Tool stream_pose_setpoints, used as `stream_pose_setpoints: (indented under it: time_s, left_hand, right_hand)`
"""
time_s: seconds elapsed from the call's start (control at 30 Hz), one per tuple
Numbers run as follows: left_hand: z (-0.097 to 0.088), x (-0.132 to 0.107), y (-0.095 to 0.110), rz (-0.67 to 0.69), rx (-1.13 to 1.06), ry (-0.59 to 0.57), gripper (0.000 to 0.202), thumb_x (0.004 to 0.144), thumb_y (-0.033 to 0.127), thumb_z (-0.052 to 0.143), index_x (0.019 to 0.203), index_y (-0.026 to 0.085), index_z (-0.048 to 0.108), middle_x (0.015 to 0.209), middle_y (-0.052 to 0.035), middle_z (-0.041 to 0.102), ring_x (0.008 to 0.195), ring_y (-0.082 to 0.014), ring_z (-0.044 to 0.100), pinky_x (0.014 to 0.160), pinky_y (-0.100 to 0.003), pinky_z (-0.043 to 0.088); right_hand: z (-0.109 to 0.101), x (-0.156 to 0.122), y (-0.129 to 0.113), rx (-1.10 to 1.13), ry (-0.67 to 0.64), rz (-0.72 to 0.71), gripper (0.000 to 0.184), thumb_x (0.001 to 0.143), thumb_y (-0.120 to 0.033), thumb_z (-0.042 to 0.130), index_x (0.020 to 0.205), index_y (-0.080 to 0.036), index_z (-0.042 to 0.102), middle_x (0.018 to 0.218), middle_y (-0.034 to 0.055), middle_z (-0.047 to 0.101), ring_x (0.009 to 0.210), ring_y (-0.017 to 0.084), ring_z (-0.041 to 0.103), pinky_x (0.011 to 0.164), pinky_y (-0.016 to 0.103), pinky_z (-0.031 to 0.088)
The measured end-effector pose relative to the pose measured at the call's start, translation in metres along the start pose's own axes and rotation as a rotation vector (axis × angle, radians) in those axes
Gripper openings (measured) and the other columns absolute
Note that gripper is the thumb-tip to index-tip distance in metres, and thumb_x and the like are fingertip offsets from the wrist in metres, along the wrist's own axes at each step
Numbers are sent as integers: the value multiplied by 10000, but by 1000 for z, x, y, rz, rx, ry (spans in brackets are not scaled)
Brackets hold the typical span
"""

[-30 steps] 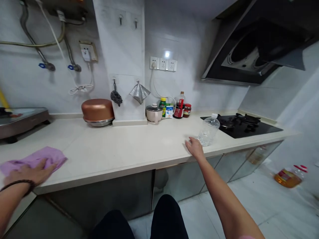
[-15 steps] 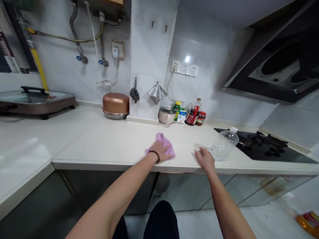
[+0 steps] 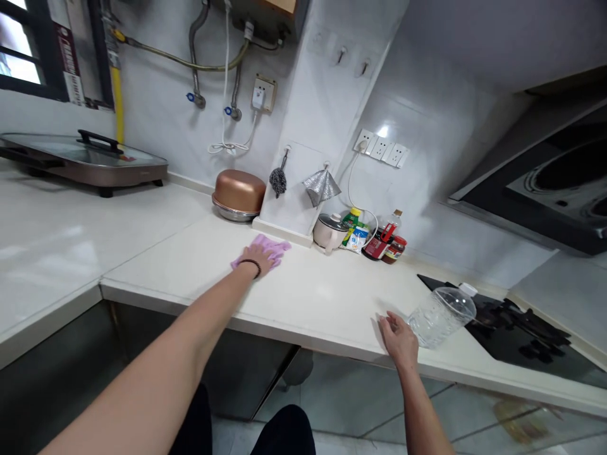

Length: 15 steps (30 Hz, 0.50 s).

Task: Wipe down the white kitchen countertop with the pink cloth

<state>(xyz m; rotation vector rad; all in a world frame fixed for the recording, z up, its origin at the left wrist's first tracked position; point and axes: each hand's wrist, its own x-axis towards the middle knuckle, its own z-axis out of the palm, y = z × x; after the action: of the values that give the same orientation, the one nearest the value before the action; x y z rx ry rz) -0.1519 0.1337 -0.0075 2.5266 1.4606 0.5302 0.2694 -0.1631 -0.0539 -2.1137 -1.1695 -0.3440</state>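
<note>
My left hand [image 3: 258, 256] lies flat on a purple cloth [image 3: 270, 246], pressing it onto the white countertop [image 3: 313, 294] near the back wall. A dark band circles that wrist. My right hand [image 3: 399, 332] rests open on the counter's front edge, fingers spread, right beside a clear plastic bottle [image 3: 442, 308] with a white cap. The hand is not gripping the bottle.
A copper-coloured pot [image 3: 238, 193] stands upside down at the wall. A small white cooker [image 3: 329, 230] and several jars and bottles [image 3: 379, 235] sit further right. A black gas hob [image 3: 516, 319] lies at the far right, an electric griddle [image 3: 85, 159] at the far left.
My left hand has slid the purple cloth from the left end of the counter to the middle, then back toward the wall. My right hand stayed by the bottle.
</note>
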Motion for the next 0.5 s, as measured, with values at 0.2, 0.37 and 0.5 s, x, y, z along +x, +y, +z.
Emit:
stream_pose_setpoints:
  time_s: [0.2, 0.37, 0.5]
  left_hand:
    - [-41, -14, -115, -331, 107, 5, 686, 1047, 571, 361, 1624, 206, 431, 1736, -161, 293, 1558, -436, 224, 1222, -631, 154]
    - [-50, -19, -136, -396, 97, 16, 718, 1025, 623, 380, 1617, 225, 449, 1746, -143, 282, 1567, -442, 211, 1229, -601, 176]
    - [-51, -18, -134, -383, 64, -3, 757, 1019, 651, 387, 1631, 207, 425, 1760, -148, 240, 1575, -456, 177, 1240, -603, 145]
  right_hand:
    - [4, 5, 13, 13, -22, 23, 680, 900, -727, 469, 1233, -192, 724, 1138, 135, 758, 1124, 362, 681, 968, 491, 535]
    - [4, 8, 15, -30, -53, 35, 680, 880, -739, 476, 1209, -205, 739, 1132, 138, 764, 1107, 389, 691, 941, 515, 546]
    - [1, 8, 12, -50, -66, 48, 680, 874, -732, 472, 1217, -207, 735, 1156, 130, 761, 1113, 383, 692, 928, 502, 549]
